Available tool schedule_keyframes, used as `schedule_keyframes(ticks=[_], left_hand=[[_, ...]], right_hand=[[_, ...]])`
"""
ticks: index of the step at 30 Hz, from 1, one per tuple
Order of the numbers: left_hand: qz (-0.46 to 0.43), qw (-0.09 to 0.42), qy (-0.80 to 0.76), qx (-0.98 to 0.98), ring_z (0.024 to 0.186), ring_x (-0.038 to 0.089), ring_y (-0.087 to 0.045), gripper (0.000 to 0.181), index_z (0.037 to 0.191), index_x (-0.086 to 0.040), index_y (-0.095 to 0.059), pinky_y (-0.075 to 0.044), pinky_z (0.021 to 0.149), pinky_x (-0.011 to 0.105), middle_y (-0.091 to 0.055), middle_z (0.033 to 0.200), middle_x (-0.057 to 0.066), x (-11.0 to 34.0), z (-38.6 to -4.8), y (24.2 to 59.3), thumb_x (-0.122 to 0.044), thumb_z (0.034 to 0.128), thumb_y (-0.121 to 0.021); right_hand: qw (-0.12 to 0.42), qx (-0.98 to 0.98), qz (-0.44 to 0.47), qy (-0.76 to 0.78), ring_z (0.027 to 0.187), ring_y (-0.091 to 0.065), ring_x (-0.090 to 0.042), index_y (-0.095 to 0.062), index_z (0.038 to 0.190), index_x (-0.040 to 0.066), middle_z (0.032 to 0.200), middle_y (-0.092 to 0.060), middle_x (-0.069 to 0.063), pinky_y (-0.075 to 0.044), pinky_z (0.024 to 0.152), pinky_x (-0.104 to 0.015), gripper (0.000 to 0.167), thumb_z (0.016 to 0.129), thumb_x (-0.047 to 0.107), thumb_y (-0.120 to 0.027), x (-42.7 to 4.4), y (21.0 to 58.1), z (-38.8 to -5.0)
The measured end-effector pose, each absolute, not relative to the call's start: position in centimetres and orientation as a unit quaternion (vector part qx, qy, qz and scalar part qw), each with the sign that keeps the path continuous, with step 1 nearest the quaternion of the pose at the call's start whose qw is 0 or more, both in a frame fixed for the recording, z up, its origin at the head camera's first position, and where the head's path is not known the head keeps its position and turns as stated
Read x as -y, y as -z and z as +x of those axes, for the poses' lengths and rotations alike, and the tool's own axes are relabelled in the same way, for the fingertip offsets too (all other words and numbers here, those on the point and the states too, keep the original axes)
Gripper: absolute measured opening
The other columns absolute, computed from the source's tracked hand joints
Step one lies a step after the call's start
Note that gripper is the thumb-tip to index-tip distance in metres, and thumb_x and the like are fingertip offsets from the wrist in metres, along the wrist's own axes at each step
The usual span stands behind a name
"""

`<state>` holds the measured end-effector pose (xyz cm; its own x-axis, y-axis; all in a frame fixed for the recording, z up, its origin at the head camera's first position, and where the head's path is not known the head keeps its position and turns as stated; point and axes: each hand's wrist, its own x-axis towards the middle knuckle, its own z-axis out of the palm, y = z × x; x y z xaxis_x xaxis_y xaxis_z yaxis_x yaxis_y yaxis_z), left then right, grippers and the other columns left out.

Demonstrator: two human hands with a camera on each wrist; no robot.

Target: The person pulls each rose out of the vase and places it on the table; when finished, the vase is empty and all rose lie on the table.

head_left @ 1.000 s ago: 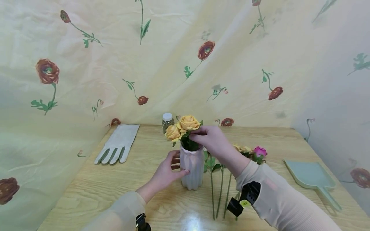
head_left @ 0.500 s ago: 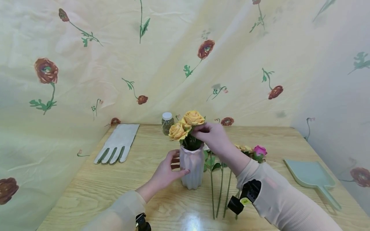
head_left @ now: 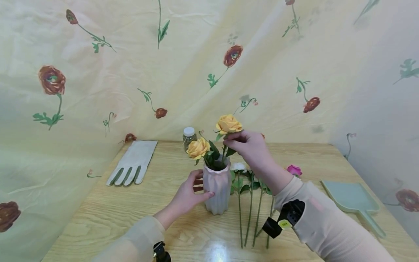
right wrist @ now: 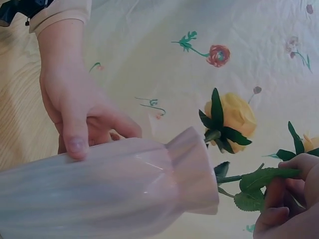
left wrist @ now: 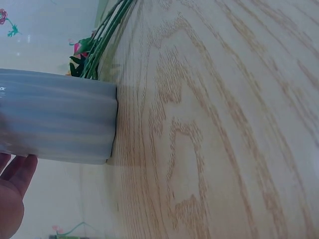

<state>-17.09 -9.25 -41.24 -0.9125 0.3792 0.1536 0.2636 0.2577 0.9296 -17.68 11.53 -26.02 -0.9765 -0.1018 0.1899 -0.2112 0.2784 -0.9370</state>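
A pale ribbed vase [head_left: 217,189] stands upright on the table. My left hand [head_left: 188,193] holds it from the left, thumb on the front and fingers on the far side. One yellow rose [head_left: 198,148] leans left out of its mouth. Above the rim, my right hand [head_left: 250,147] pinches a second yellow rose [head_left: 228,124] by the stem just below the bloom. That stem [right wrist: 232,179] runs down into the vase in the right wrist view, with green leaves [right wrist: 254,186] near the fingers. The left wrist view shows only the lower vase [left wrist: 60,117] and some fingers.
Right of the vase lie several long-stemmed flowers, including a white bloom [head_left: 238,166] and a magenta one [head_left: 294,170]. A light green dustpan [head_left: 353,196] lies at the right, a white glove [head_left: 137,160] at the left. Behind the vase stands a white-lidded jar [head_left: 189,138].
My right hand has risen and moved right, lifting one yellow rose higher and away from the other, which has settled back left. My left hand and the vase stay put.
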Motion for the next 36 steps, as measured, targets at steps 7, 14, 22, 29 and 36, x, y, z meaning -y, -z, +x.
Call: schedule_keyframes(ticks=[7, 14, 22, 29, 36], left_hand=[[0.199, 0.054, -0.58, -0.788, 0.111, 0.031, -0.054, 0.07, 0.136, -0.012, -0.036, -0.048, 0.091, 0.046, -0.046, 0.132, 0.013, 9.2, -16.9, 41.1, -0.029, 0.0805, -0.075], [0.202, 0.054, -0.583, -0.785, 0.111, 0.032, -0.053, 0.07, 0.136, -0.012, -0.036, -0.048, 0.091, 0.049, -0.046, 0.132, 0.014, 9.2, -16.9, 41.2, -0.028, 0.0807, -0.075], [0.197, 0.059, -0.582, -0.787, 0.113, 0.031, -0.052, 0.07, 0.136, -0.013, -0.036, -0.047, 0.092, 0.048, -0.045, 0.132, 0.013, 9.2, -16.9, 41.1, -0.029, 0.0805, -0.075], [0.198, 0.057, -0.578, -0.79, 0.113, 0.033, -0.052, 0.069, 0.136, -0.014, -0.036, -0.047, 0.093, 0.048, -0.045, 0.132, 0.013, 9.1, -17.0, 41.1, -0.028, 0.0805, -0.076], [0.2, 0.052, -0.575, -0.792, 0.113, 0.033, -0.053, 0.069, 0.135, -0.014, -0.036, -0.047, 0.093, 0.048, -0.046, 0.132, 0.013, 9.2, -17.0, 41.2, -0.029, 0.0804, -0.075]], right_hand=[[0.021, 0.779, 0.109, -0.618, 0.107, -0.054, -0.023, -0.058, 0.102, -0.007, 0.105, -0.062, -0.011, -0.042, 0.097, -0.039, 0.019, 0.089, 0.007, -0.062, -12.8, 25.1, -17.7], [0.008, 0.727, 0.119, -0.676, 0.101, -0.053, -0.015, -0.056, 0.102, -0.004, 0.103, -0.057, -0.003, -0.044, 0.092, -0.029, 0.012, 0.093, 0.004, -0.055, -13.8, 24.4, -17.4], [0.011, 0.663, 0.131, -0.737, 0.111, -0.051, -0.019, -0.045, 0.127, -0.006, 0.109, -0.058, -0.004, -0.044, 0.091, -0.022, 0.033, 0.094, -0.001, -0.049, -14.9, 24.3, -17.1], [0.026, 0.642, 0.131, -0.755, 0.112, -0.046, -0.018, -0.051, 0.115, 0.0, 0.111, -0.053, -0.005, -0.039, 0.092, -0.022, 0.024, 0.092, -0.006, -0.049, -15.5, 24.3, -16.9], [0.018, 0.624, 0.13, -0.771, 0.108, -0.054, -0.015, -0.052, 0.114, -0.001, 0.109, -0.054, -0.005, -0.043, 0.092, -0.021, 0.022, 0.092, -0.004, -0.052, -15.8, 24.2, -16.7]])
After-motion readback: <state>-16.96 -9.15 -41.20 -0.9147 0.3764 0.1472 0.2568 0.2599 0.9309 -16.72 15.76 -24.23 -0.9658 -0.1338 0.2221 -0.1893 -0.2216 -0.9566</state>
